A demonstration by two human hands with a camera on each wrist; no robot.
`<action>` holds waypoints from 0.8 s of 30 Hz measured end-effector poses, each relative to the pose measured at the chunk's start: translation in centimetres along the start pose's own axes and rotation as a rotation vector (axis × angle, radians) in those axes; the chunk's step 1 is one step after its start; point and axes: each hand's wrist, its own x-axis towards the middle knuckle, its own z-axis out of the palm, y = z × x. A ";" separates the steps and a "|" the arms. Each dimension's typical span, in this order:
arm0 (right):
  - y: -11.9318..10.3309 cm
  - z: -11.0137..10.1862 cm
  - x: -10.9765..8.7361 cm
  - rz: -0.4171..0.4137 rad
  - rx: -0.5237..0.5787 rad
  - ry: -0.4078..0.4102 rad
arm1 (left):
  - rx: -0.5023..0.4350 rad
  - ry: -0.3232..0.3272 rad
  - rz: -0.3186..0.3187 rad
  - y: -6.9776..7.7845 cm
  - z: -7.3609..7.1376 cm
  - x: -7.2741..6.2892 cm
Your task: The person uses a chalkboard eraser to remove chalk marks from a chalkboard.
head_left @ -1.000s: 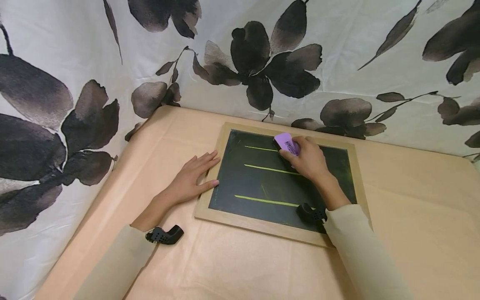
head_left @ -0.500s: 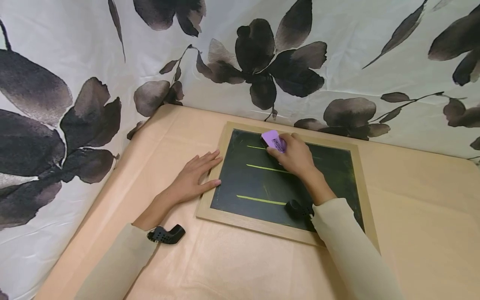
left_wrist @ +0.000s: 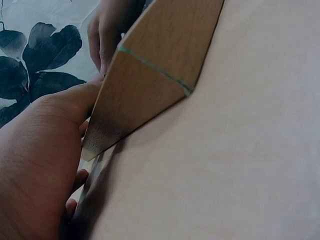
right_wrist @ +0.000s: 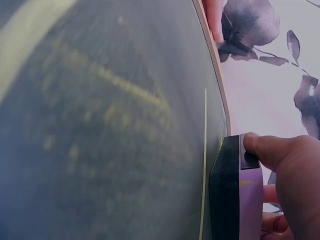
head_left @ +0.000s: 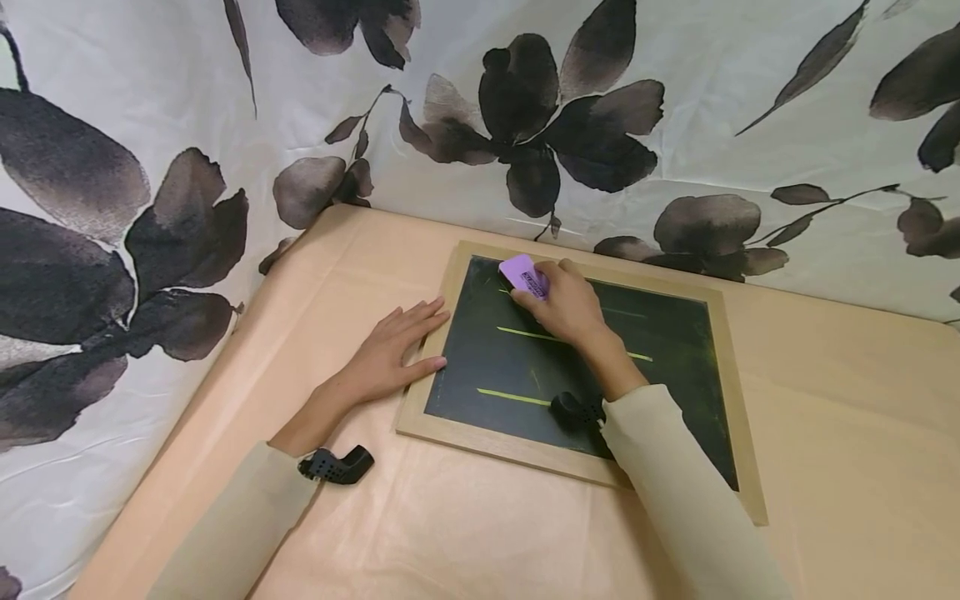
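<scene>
A chalkboard (head_left: 637, 417) in a light wooden frame lies on the table, with yellow chalk lines across it. My right hand (head_left: 570, 304) grips a purple eraser (head_left: 522, 275) by its sides, near the board's upper left. In the right wrist view, the black felt of the eraser (right_wrist: 227, 195) is against the board over the top line, thumb on its end. My left hand (head_left: 390, 350) rests with spread fingers at the left side of the frame, fingertips and thumb on the wood. The left wrist view has the hand (left_wrist: 45, 160) beside the frame's edge (left_wrist: 150, 70).
A peach cloth (head_left: 480, 533) covers the table. Behind and to the left hangs a white curtain (head_left: 435, 42) with dark flowers, close to the board's far edge. Each wrist bears a black camera (head_left: 341, 465).
My right hand has slid the eraser left along the top chalk line, where only a short bright stub and a faint trace show now. The left hand keeps its place on the frame.
</scene>
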 end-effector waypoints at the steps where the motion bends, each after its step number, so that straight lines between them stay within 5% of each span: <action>1: -0.1 0.1 0.1 -0.003 0.005 -0.001 | 0.001 0.002 -0.001 0.0 0.0 0.0; 24: -0.4 0.0 0.5 0.013 0.091 -0.105 | -0.016 0.020 0.011 0.2 0.1 0.1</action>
